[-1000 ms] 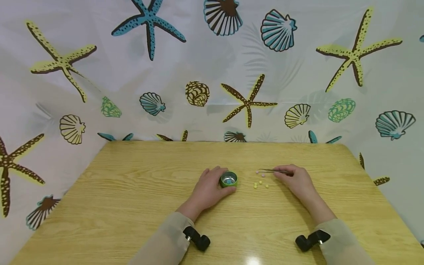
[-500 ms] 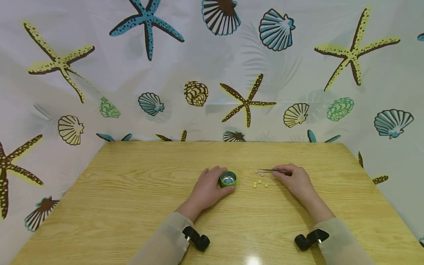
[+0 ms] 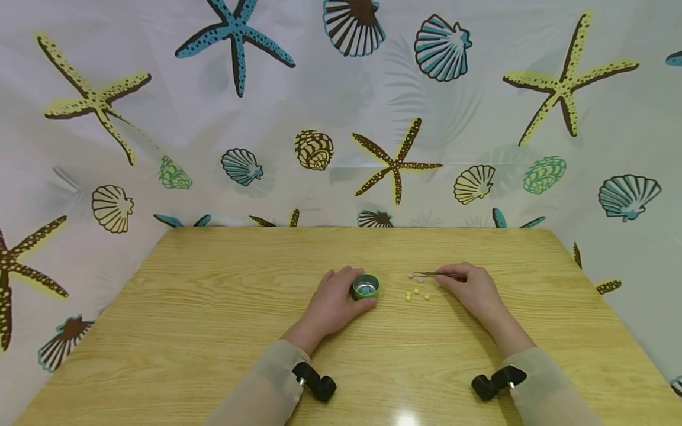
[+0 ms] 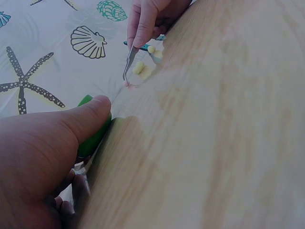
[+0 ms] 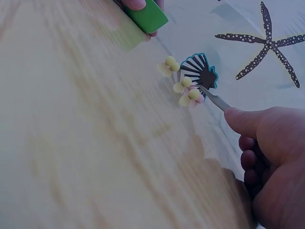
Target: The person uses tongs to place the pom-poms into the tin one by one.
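Tweezers (image 5: 217,100) are pinched between the thumb and fingers of the right hand (image 3: 474,290), with their tips pointed left, close to two pink beads (image 3: 421,280); whether a bead is gripped cannot be told. Four yellow beads (image 3: 416,291) are scattered just nearer on the table (image 3: 240,296). To the left, a green cup (image 3: 367,297) is held upright by the left hand (image 3: 331,303), thumb and fingers curved around it; something blue (image 3: 365,290) is seen inside. Shells and starfish are printed on the far cloth (image 3: 341,201).
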Motion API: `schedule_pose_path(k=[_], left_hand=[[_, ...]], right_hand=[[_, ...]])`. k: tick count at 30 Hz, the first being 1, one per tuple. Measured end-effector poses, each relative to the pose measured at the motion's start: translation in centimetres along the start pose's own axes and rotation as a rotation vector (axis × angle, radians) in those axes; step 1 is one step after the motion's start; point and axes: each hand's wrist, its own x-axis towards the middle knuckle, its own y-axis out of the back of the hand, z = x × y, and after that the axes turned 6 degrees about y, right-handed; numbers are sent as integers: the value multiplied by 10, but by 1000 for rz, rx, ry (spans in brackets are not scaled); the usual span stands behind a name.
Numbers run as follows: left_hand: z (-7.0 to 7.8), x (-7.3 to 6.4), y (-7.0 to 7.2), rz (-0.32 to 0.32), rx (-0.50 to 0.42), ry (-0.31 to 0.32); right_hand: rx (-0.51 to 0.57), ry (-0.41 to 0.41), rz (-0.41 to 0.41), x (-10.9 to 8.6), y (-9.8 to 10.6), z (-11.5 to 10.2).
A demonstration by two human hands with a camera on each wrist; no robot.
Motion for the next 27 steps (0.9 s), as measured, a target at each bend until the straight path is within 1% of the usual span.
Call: schedule_pose_path(k=[17,27], left_hand=[[-2,-1,-2,3,1,-3],[-3,1,-2,3,13,-10]], right_hand=[[-20,-7,5,1,-2,2],[31,-25,2,0,0,1]])
